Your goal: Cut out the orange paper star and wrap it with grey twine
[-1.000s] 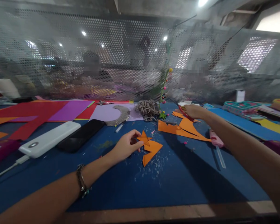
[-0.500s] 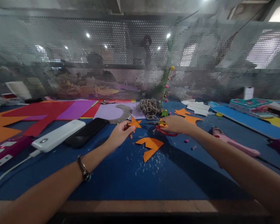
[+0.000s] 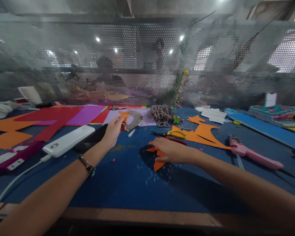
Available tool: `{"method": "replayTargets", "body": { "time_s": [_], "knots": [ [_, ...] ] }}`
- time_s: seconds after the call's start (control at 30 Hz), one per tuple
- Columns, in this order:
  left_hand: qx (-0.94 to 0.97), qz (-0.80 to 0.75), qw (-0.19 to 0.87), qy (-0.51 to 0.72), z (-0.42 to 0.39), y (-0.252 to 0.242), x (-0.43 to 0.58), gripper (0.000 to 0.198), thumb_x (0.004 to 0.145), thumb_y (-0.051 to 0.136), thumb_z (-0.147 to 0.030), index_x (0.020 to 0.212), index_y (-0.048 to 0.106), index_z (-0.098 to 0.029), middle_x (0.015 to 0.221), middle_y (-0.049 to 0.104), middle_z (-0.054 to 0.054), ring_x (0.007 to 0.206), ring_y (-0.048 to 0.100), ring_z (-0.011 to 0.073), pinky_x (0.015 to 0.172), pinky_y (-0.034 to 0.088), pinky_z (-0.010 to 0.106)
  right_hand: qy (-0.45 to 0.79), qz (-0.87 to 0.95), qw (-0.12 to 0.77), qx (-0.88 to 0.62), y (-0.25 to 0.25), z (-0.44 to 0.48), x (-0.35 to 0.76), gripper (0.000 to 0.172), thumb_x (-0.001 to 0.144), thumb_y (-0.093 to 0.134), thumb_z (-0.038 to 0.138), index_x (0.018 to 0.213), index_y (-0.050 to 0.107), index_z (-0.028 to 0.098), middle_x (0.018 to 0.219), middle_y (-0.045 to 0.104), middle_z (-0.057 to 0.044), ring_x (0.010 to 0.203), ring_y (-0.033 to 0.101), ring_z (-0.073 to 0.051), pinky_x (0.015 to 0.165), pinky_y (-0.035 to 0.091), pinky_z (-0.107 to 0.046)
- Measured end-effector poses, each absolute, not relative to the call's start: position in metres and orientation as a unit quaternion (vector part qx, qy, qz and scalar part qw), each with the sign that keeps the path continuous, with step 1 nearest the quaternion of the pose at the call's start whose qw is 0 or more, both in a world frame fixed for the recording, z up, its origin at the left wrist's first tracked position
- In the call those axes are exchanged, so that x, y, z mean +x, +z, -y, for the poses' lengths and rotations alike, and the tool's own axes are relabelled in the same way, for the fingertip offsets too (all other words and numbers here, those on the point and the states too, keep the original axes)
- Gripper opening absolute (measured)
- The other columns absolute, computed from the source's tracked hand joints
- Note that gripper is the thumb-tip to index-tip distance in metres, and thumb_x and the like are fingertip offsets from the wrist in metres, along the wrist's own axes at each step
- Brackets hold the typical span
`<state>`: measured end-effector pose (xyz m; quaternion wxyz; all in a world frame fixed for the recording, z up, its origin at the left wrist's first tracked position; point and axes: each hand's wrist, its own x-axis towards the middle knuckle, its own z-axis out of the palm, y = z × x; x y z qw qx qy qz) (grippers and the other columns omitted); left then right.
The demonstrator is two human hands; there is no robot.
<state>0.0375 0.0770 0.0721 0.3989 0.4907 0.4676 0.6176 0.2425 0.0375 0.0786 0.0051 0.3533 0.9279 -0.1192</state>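
Note:
An orange star (image 3: 124,115) is pinched in the fingers of my left hand (image 3: 114,130), held over the grey crescent (image 3: 134,118) that lies on a pale purple sheet. My right hand (image 3: 173,149), palm down with fingers stretched out, covers part of an orange offcut (image 3: 159,160) on the blue table. Whether those fingers grip the offcut cannot be made out. Just behind the right hand lie scissors with red handles (image 3: 177,140) and pliers with yellow handles (image 3: 177,133). A thin white stick (image 3: 133,131) rests beside the crescent.
Grey yarn (image 3: 159,114) sits at the back, near a green stem with pompoms (image 3: 178,95). Larger orange offcuts (image 3: 204,132) and a pink glue gun (image 3: 255,156) lie right. At left are a white power bank (image 3: 68,140), a black phone (image 3: 90,139) and coloured sheets (image 3: 51,114).
My left hand has carried the star left and back to the crescent. My right hand has let go of the scissors and come forward over the offcut. The view has shifted slightly.

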Motion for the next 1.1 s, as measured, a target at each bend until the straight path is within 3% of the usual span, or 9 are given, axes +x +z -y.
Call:
{"method": "replayTargets", "body": {
  "time_s": [0.43,0.67,0.9,1.0,1.1],
  "knots": [
    [0.558,-0.478,0.401,0.547,-0.071,0.060,0.050,0.018,0.073,0.042,-0.021,0.055,0.044,-0.017,0.051,0.044,-0.004,0.041,0.040,0.0052,0.046,0.034,0.019,-0.106,-0.927,-0.025,0.358,0.072,-0.048,0.230,0.024,0.074,0.055,0.011,0.097,0.062,0.011,0.089,0.063,-0.009,0.078,0.057,-0.015,0.068,0.042,-0.023],
    [0.665,-0.467,0.381,0.442,-0.065,0.057,0.053,0.016,0.066,0.052,-0.033,0.067,0.050,-0.017,0.052,0.047,-0.006,0.045,0.042,0.0078,0.051,0.034,0.021,-0.035,-0.916,-0.091,0.390,0.096,-0.053,0.250,0.024,0.075,0.046,0.008,0.093,0.060,0.013,0.080,0.063,-0.005,0.070,0.055,-0.012,0.063,0.039,-0.022],
    [0.762,-0.463,0.351,0.286,-0.059,0.054,0.060,0.018,0.062,0.055,-0.034,0.063,0.058,-0.016,0.054,0.050,-0.004,0.053,0.045,0.0111,0.054,0.030,0.022,0.068,-0.860,-0.178,0.473,0.148,-0.097,0.318,0.021,0.079,0.043,0.014,0.092,0.060,0.015,0.089,0.061,-0.008,0.079,0.055,-0.017,0.071,0.042,-0.030],
    [0.788,-0.465,0.319,0.246,-0.058,0.051,0.060,0.020,0.064,0.055,-0.035,0.063,0.059,-0.016,0.054,0.050,-0.003,0.053,0.044,0.0115,0.053,0.028,0.022,0.096,-0.823,-0.195,0.524,0.141,-0.125,0.348,0.019,0.084,0.042,0.015,0.089,0.060,0.015,0.096,0.059,-0.010,0.091,0.053,-0.019,0.080,0.042,-0.035],
    [0.805,-0.466,0.291,0.225,-0.057,0.048,0.060,0.019,0.065,0.053,-0.034,0.064,0.060,-0.016,0.056,0.052,-0.002,0.055,0.045,0.0121,0.052,0.028,0.021,0.086,-0.804,-0.190,0.557,0.123,-0.148,0.367,0.022,0.087,0.045,0.029,0.103,0.055,0.017,0.107,0.055,-0.007,0.090,0.055,-0.014,0.079,0.046,-0.035]
  ]
}}
